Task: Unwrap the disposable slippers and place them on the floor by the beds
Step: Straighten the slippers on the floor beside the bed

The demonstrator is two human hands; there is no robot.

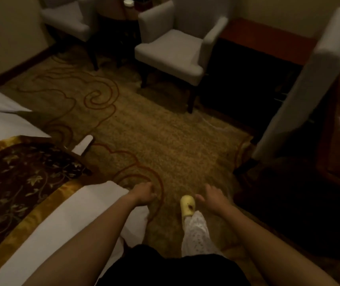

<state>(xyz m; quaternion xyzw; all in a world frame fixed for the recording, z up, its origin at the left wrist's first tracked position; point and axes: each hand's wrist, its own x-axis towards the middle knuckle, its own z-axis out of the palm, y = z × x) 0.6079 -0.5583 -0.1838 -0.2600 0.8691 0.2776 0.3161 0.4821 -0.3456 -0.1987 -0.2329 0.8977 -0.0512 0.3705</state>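
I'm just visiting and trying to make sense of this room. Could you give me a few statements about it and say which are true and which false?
1. Both hands hold a slipper. False: the left hand and right hand hold nothing visible.
2. A white slipper lies on the carpet beside the bed. True.
3. The armchairs are black. False: the nearer armchair is white.
4. The person wears a yellow shoe. True.
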